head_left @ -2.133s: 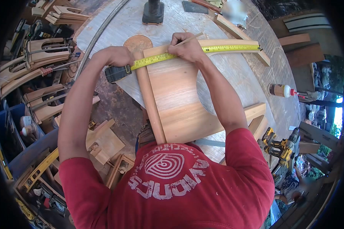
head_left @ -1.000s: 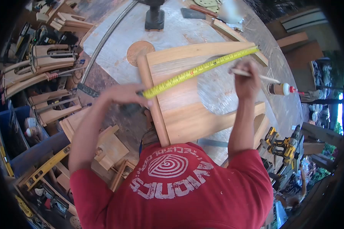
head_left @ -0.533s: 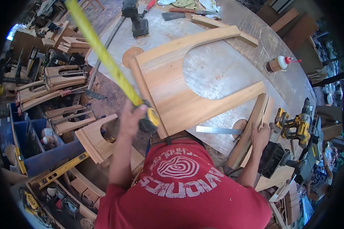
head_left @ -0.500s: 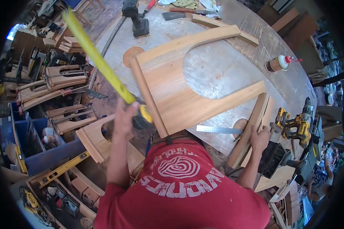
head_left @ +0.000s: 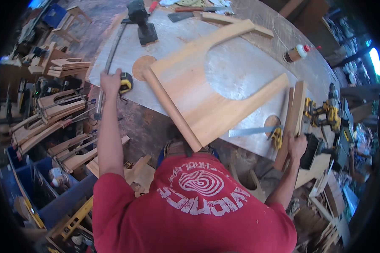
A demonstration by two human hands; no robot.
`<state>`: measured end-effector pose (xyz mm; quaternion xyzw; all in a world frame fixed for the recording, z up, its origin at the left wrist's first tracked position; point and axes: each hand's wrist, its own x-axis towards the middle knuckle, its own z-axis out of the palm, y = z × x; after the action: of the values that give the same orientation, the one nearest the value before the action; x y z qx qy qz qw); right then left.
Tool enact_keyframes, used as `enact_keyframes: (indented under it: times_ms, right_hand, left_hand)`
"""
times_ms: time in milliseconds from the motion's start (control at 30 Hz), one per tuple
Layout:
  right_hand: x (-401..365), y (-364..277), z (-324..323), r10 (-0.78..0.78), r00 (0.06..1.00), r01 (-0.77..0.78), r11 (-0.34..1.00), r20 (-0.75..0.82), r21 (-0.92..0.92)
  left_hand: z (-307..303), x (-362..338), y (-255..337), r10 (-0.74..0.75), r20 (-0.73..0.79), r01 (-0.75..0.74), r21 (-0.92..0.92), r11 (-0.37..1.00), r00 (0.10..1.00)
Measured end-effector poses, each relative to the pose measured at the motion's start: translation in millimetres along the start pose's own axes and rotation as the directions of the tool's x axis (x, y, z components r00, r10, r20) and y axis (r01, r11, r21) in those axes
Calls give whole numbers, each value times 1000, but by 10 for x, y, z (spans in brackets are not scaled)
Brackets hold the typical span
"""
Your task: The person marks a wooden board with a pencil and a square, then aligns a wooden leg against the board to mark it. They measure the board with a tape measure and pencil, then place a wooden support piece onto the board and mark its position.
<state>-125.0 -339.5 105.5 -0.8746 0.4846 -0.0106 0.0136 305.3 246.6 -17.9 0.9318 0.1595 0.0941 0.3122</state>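
My left hand [head_left: 110, 83] is closed around the bar of a long bar clamp [head_left: 115, 50] at the table's left edge. A yellow-and-black tape measure [head_left: 125, 82] sits right beside it, with no blade showing. On the right, my right hand [head_left: 297, 146] is closed on the lower part of a long wooden strip [head_left: 294, 109], tilted at the table edge. A yellow clamp-like tool [head_left: 277, 137] shows just left of the strip. Between my hands lies a pale wooden panel [head_left: 185, 90] with a rounded cutout, its thick edge rail towards me.
A steel ruler [head_left: 248, 132] lies under the panel's right side. A cordless drill [head_left: 147, 33] stands at the back left, and yellow drills [head_left: 328, 111] are at the right. A glue bottle [head_left: 296, 53] lies at the back right. Clamped wood parts [head_left: 63, 105] and blue bins [head_left: 67, 194] fill the left.
My left hand has let go of the tape measure, whose long blade is drawn in, and moved left onto the bar clamp. My right hand has taken hold of the strip and shifted it.
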Motion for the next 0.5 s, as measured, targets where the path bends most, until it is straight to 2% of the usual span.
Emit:
enact_keyframes:
  times_ms: [67,133,167,200,233,300,333,400,467,500]
  right_hand:
    - [-114,-115,-194,-32,997,41,992,-77,122]
    - [-415,-517,-397,-80,991,117,909,-110,399]
    - [-562,-719,-441,-119,992,124,855,-42,504]
    - [-714,-934,-437,-167,986,133,802,5,583]
    - [-825,-1100,-248,-263,959,282,822,-109,495]
    - [-1165,-1627,-238,-334,940,255,825,72,504]
    - [-1186,-1684,63,-463,886,385,764,24,518]
    - [-1272,-1979,245,-593,805,534,721,-5,442]
    - [-1287,-2208,465,-657,754,601,685,-6,413]
    - [-1281,-2305,541,-690,724,636,661,-10,397]
  left_hand:
    - [30,147,154,65,-28,-62,101,993,997]
    - [96,173,237,57,35,-59,40,997,998]
    - [148,177,300,59,61,-59,8,998,996]
    - [244,168,317,67,-22,-65,76,995,998]
    - [258,95,376,164,-109,-145,167,975,980]
    - [215,-94,509,366,-273,-259,357,897,890]
    - [212,-149,564,458,-267,-408,224,885,848]
    - [242,-307,639,616,-289,-654,-50,755,733]
    - [338,-503,796,533,-41,-509,-367,779,845]
    - [367,-571,874,499,93,-394,-497,773,862]
